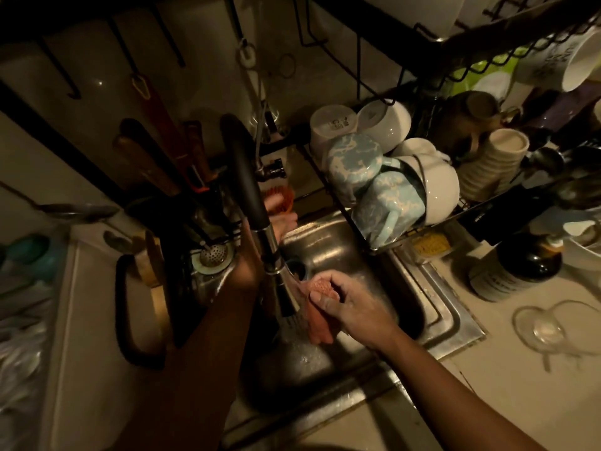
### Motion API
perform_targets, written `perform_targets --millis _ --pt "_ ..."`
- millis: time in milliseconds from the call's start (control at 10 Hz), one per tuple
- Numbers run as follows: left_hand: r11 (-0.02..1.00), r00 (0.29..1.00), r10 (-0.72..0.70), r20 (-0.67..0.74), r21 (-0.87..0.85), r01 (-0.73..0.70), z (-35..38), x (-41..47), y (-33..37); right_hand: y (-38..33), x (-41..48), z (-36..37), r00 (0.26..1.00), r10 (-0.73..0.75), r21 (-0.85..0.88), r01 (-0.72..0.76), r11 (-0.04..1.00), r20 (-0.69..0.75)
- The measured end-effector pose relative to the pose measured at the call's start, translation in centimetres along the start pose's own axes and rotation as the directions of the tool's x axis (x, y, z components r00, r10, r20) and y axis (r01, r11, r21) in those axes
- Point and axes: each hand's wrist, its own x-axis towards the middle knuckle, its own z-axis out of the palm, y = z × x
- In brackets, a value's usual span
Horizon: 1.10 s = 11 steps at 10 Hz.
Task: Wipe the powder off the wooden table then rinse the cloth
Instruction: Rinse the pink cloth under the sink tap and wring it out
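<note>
My right hand is closed around a pink cloth inside the steel sink. Water sprays from the head of the dark faucet straight onto the cloth's left side. My left arm reaches across the sink's left rim. My left hand lies behind the faucet neck, by the sink's back wall and an orange brush. The faucet hides most of that hand, so its grip is unclear. No wooden table is in view.
A wire rack with blue mugs and white bowls overhangs the sink's right side. A dark bottle and an upturned glass stand on the right counter. Utensils hang at the back left; a metal strainer sits left of the sink.
</note>
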Motion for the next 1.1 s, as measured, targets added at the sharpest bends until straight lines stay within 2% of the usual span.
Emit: perform_targets --millis 100,200,300,400,600,800,1000,1100 --pt "0.998 0.992 -0.051 0.117 -0.020 0.053 1.0 -8.2 1.1 0.6 -0.1 0.6 1.000 0.019 0.005 -0.019 1.000 0.019" --pt "0.973 0.974 -0.225 0.017 0.054 0.224 -0.9 -11.4 -3.0 1.1 -0.5 1.6 0.999 0.032 -0.005 -0.032 0.999 0.022" --pt "0.938 0.940 -0.334 0.074 -0.077 0.339 -0.9 -14.3 -4.6 2.1 -1.0 2.7 1.000 0.020 -0.040 -0.021 0.999 -0.024" --pt "0.966 0.964 -0.247 0.097 -0.055 0.253 -0.5 -15.6 -5.3 3.1 -1.6 3.6 0.998 0.022 -0.059 -0.025 0.998 -0.051" --pt "0.985 0.989 -0.148 -0.011 -0.091 0.146 -1.1 -16.8 -5.4 4.7 -2.0 3.8 0.999 0.036 -0.133 -0.039 0.990 -0.027" --pt "0.985 0.997 -0.057 -0.056 -0.166 0.047 -1.2 -17.1 -6.3 5.0 -1.0 4.7 0.997 -0.004 -0.392 0.033 0.919 0.075" --pt "0.989 0.998 -0.034 -0.055 -0.148 0.026 -2.0 -16.5 -6.8 4.2 -0.5 5.4 0.995 -0.019 -0.337 0.050 0.940 0.095" --pt "0.999 1.000 -0.011 -0.016 -0.049 0.010 -2.2 -16.1 -7.2 4.3 -0.7 5.6 0.992 -0.034 -0.388 0.080 0.918 0.124"
